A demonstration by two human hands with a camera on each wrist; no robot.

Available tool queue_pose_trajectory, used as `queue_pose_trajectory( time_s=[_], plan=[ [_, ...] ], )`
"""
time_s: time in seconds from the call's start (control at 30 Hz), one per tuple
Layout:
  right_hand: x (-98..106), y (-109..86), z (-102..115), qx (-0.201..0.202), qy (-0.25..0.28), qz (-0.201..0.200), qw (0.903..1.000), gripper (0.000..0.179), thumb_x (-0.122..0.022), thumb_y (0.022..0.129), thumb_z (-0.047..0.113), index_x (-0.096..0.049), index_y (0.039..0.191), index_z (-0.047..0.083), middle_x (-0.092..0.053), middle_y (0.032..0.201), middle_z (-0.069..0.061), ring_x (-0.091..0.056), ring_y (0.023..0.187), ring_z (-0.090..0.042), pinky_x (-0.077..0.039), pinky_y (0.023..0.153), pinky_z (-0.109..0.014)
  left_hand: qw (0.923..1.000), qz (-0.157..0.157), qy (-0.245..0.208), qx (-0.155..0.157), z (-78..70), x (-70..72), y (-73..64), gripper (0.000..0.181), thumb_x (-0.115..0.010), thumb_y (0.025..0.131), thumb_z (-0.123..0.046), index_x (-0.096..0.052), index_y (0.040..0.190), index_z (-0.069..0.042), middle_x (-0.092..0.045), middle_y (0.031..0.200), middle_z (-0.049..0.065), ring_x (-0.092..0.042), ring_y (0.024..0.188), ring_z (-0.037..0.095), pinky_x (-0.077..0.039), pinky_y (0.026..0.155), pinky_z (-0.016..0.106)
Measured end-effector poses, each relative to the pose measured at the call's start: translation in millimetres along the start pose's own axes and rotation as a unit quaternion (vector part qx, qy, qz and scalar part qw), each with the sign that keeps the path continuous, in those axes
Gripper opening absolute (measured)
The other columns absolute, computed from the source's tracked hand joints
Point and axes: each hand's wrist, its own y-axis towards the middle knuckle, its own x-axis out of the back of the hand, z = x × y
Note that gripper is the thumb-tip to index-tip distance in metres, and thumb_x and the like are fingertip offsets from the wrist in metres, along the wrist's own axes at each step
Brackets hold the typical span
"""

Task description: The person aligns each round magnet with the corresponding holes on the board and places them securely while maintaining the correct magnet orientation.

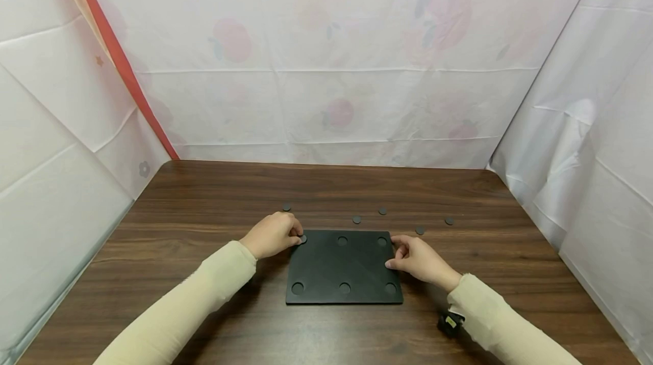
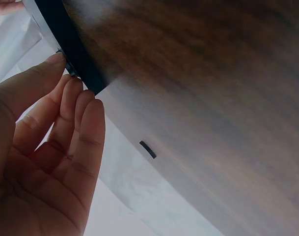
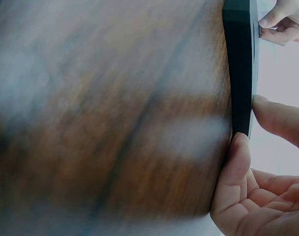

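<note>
A flat black board [image 1: 347, 266] with round shallow recesses lies on the table. At its far left corner my left hand [image 1: 275, 234] pinches a small dark disc [image 1: 303, 238] between thumb and fingers. The left wrist view shows that hand [image 2: 53, 137] at the board's edge [image 2: 73, 46], the disc mostly hidden by the fingertips. On the opposite side, my right hand [image 1: 420, 260] holds the board's right edge. Its thumb [image 3: 277, 118] rests on the top face, and a fingertip [image 3: 241, 147] touches the side. The other visible recesses, such as the near left one [image 1: 297, 288], hold no disc.
Several loose dark discs lie beyond the board, among them one at the left [image 1: 287, 207], one in the middle [image 1: 356, 219] and one at the far right [image 1: 449, 221]. White curtains [image 1: 316, 70] surround the brown wooden table [image 1: 204, 200] at the back and sides.
</note>
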Motion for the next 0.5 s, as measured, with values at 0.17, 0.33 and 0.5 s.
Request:
queue_pose_trajectory(
  time_s=[0.17, 0.33, 0.5],
  plan=[
    [-0.3, 0.0, -0.7, 0.003, 0.001, 0.0, 1.0, 0.067, -0.073, 0.088, 0.018, -0.042, 0.141, -0.009, -0.059, 0.077, -0.004, -0.047, 0.058, -0.012, -0.039, 0.054, -0.027, 0.9999, 0.002, -0.009, 0.007, -0.9, 0.6, -1.0, 0.016, -0.074, 0.088, -0.014, -0.074, 0.103, -0.01, -0.069, 0.1, 0.001, -0.065, 0.084, 0.011, -0.054, 0.075, 0.031],
    [0.0, 0.9, -1.3, 0.001, 0.001, -0.001, 1.0, 0.067, -0.073, 0.088, 0.018, -0.042, 0.141, -0.009, -0.059, 0.077, -0.003, -0.047, 0.059, -0.012, -0.039, 0.055, -0.027, 0.9999, 0.001, -0.013, 0.01, -0.1, -0.4, -1.3, 0.017, -0.074, 0.088, -0.014, -0.074, 0.104, -0.01, -0.068, 0.099, 0.0, -0.064, 0.084, 0.011, -0.054, 0.077, 0.032],
    [-0.1, 1.6, -2.3, 0.005, -0.003, -0.003, 1.0, 0.067, -0.073, 0.088, 0.017, -0.043, 0.14, -0.009, -0.059, 0.077, -0.003, -0.048, 0.058, -0.012, -0.04, 0.055, -0.027, 0.9999, 0.001, -0.012, 0.01, 0.4, -1.4, -0.6, 0.018, -0.074, 0.087, -0.015, -0.074, 0.104, -0.01, -0.069, 0.098, -0.001, -0.064, 0.084, 0.01, -0.054, 0.078, 0.033]
  ],
)
